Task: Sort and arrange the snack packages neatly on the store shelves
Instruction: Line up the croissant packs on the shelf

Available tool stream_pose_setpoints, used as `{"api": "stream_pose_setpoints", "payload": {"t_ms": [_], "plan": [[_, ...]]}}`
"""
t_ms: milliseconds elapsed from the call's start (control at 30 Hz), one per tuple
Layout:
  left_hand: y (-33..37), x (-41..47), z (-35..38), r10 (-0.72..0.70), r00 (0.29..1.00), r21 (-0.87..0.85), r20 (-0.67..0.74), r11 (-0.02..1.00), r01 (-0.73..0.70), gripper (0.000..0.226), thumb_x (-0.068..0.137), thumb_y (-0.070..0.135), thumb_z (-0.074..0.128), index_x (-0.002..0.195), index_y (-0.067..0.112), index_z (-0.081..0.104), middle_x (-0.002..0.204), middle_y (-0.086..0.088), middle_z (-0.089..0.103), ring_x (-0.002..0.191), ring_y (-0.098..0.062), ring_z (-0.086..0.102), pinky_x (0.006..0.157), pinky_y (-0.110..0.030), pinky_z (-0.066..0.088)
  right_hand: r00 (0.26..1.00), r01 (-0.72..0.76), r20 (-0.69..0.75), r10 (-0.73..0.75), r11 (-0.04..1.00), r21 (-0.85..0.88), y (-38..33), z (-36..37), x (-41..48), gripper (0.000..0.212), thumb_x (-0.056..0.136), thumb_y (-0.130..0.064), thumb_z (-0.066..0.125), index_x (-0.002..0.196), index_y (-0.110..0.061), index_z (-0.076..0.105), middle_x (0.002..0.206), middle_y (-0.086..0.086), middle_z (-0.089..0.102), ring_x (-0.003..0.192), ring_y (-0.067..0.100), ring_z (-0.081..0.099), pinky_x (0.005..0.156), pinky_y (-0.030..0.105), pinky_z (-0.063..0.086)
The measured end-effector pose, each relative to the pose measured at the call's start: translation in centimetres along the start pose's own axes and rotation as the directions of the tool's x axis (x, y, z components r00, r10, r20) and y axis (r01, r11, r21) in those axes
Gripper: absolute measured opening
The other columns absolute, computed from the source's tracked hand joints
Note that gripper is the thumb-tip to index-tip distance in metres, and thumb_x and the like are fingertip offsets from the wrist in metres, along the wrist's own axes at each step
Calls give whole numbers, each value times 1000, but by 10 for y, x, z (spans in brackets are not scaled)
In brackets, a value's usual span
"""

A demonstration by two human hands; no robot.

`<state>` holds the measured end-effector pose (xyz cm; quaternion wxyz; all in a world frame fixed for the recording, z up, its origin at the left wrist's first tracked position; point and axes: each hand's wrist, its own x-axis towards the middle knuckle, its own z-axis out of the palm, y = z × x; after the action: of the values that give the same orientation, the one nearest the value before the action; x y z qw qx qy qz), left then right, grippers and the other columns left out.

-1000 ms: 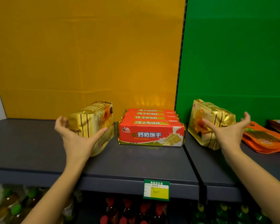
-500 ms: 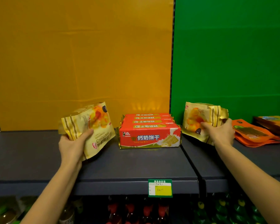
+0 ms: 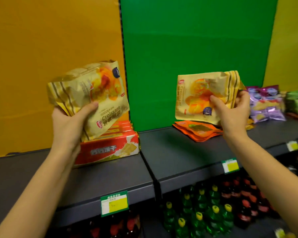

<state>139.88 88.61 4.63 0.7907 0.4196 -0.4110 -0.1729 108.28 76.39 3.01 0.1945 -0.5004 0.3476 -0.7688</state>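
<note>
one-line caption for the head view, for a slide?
Left hand and right hand each hold a gold croissant bag above the grey shelf.

Both hands (left (image 3: pixel 67 124), right (image 3: pixel 234 112)) raised, fingers clasped.

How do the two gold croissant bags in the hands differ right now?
The left gold croissant bag tilts, overlapping the red biscuit packs; the right gold croissant bag is held squarer, above orange pouches. Left hand grips its striped end; right hand pinches its side. Both are off the shelf.
</note>
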Motion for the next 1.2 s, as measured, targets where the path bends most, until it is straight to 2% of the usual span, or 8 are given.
{"api": "stream_pose_setpoints", "payload": {"t_ms": [100,200,333,567,700,767,967,1200], "plan": [[-29,-15,60,-54,992,-51,112,997,59,39,73,7,74,109,17,64,106,-2,70,86,-8,71,71,-28,60,999,-9,-32,8,999,-32,1,-57,18,48,68,-26,78,102,-17,45,109,11,61,96,21,62,87,33,50],[-55,-37,128,-119,972,-83,204,987,138,50,73,9,74,121,14,59,108,0,70,91,-12,70,71,-29,60,997,-5,-74,-3,994,-110,1,-122,41,57,65,-33,78,109,-13,48,115,16,63,104,28,63,91,42,51],[-84,-76,222,-207,930,-120,304,960,253,52,75,9,73,124,13,56,111,-2,68,91,-11,67,68,-25,59,992,20,-118,-45,978,-206,3,-211,75,40,70,-25,78,92,-28,45,110,15,62,92,18,62,88,38,50],[-126,-155,361,-286,875,-145,391,919,366,46,75,7,73,118,9,57,105,-4,69,80,-6,69,64,-24,59,977,4,-206,-63,962,-274,23,-354,122,41,75,-15,74,102,-17,43,96,2,60,95,21,61,93,49,50],[-142,-189,430,-313,838,-123,446,906,404,52,72,10,76,120,10,59,112,-7,69,98,-19,68,87,-40,55,966,-18,-248,-67,946,-324,26,-418,149,45,76,-19,74,108,-16,42,97,-6,61,103,25,63,93,48,51],[-149,-203,465,-322,820,-114,472,900,420,49,72,10,76,118,12,59,111,-6,69,98,-20,67,89,-42,54,957,-19,-277,-81,939,-342,29,-445,163,47,76,-20,74,109,-15,42,103,0,62,104,24,63,94,48,51],[-171,-236,578,-334,775,-135,537,873,469,51,71,12,77,118,13,57,110,-4,68,97,-20,67,81,-37,56,932,-65,-354,-77,926,-372,58,-513,205,77,45,-63,74,106,-25,46,115,7,63,105,24,64,92,47,52],[-208,-253,711,-313,765,-163,563,865,475,54,67,17,80,114,16,53,114,-5,67,104,-22,65,92,-45,53,923,-42,-362,-128,904,-426,124,-573,297,47,76,-23,74,112,-15,44,111,7,60,107,26,62,95,48,50]]}}
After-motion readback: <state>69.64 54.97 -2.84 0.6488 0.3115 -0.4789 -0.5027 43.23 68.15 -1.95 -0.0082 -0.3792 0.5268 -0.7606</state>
